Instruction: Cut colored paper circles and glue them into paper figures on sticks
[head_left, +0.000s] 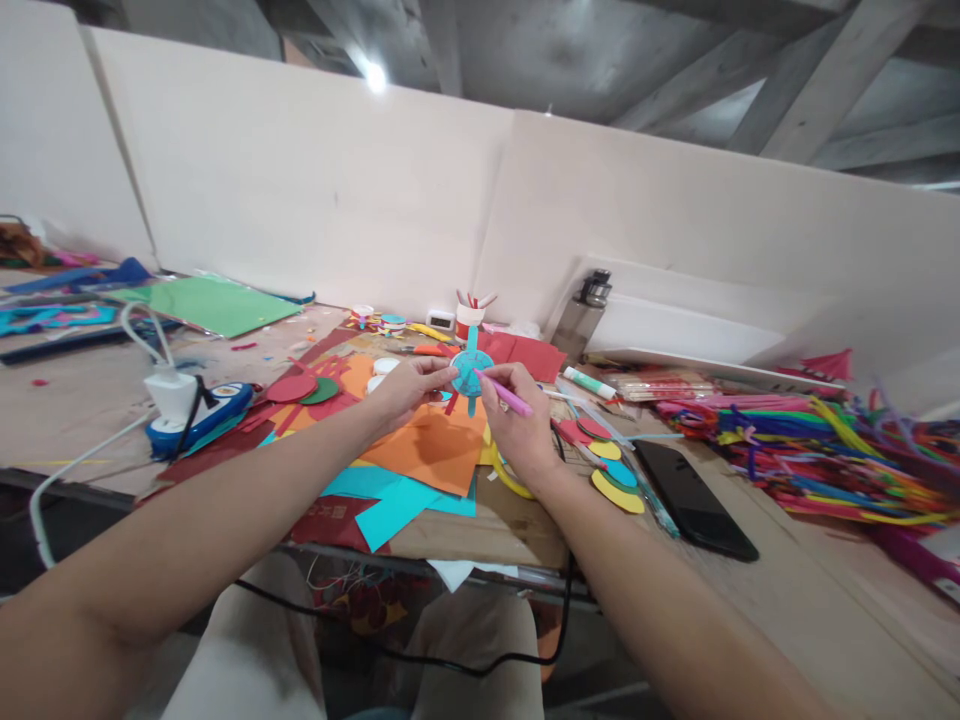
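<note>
In the middle of the view, my left hand [414,388] pinches the left edge of a blue paper disc [466,374] with a blue strip standing up from its top. Dark marks show on the disc's face. My right hand [523,420] grips a pink pen [511,397], its tip against or very close to the right part of the disc. Below the disc lie orange paper sheets [427,450] and cut blue paper [394,510]. Red and green paper circles [291,389] lie left of my left hand.
A black phone [694,498] and several coloured paper ovals [616,490] lie at the right, before a heap of pipe cleaners [810,440]. A glue stick [589,382] and a dark bottle [581,315] are behind. At left is a blue power strip [214,418] with a white charger [171,392].
</note>
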